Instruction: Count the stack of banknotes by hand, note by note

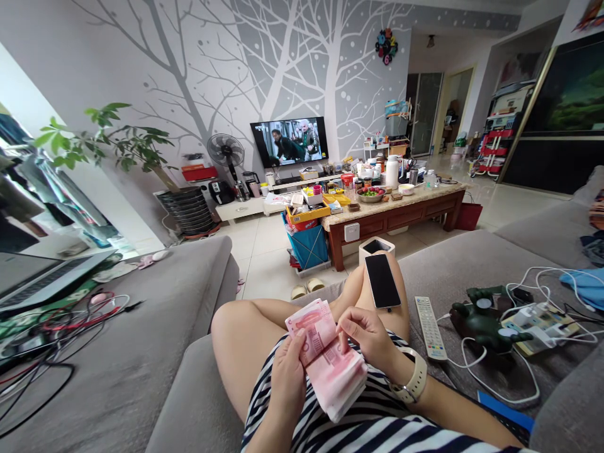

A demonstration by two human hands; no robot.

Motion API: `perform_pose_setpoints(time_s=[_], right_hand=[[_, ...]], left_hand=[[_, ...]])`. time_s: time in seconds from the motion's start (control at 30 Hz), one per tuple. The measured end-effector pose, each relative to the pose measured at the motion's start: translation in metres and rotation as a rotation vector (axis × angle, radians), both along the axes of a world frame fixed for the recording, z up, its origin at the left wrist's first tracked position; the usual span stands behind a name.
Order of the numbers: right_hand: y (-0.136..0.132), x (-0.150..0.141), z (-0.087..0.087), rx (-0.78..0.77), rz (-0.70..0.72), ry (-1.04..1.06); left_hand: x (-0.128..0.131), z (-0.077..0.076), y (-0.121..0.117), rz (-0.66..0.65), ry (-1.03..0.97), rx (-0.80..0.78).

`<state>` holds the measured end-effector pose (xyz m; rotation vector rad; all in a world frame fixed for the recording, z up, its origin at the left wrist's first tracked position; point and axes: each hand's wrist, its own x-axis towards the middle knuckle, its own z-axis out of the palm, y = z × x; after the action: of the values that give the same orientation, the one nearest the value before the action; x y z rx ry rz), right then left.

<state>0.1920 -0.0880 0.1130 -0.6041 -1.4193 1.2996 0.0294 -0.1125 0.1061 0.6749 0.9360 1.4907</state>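
Note:
A folded stack of pink banknotes (333,371) is held above my lap, its upper ends fanned slightly apart. My left hand (289,371) grips the stack along its left side, with the thumb pressed on top. At the right edge of the notes, my right hand (365,336) has its thumb and forefinger pinched together, the other fingers curled against the notes. Whether a single note sits in that pinch is too small to tell. A pale watch (411,377) is on my right wrist. On my right knee lies a smartphone (382,281) with a dark screen.
Right of me on the grey sofa (443,270) are a remote control (430,328), a dark green figure (486,318) and a power strip (540,327) with white cables. Tangled cables and a laptop (51,274) lie to the left. Ahead stands a crowded coffee table (396,212).

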Motion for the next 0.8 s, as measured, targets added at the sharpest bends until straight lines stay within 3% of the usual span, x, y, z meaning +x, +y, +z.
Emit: perform_pose_setpoints(time_s=[0.1,0.27,0.53,0.8], right_hand=[[0.004,-0.001,-0.003,-0.029,0.018,-0.009],[0.012,-0.002,-0.006,-0.059,-0.176,-0.090],[0.013,-0.003,-0.006,0.003,-0.182,-0.165],[0.010,-0.002,-0.003,0.028,-0.169,-0.139]], left_hand=[[0.001,0.002,0.000,-0.006,-0.008,-0.003],[0.002,0.007,-0.003,-0.032,0.029,-0.049],[0.005,0.010,-0.004,-0.025,0.071,-0.091],[-0.004,-0.004,0.005,0.193,0.223,-0.003]])
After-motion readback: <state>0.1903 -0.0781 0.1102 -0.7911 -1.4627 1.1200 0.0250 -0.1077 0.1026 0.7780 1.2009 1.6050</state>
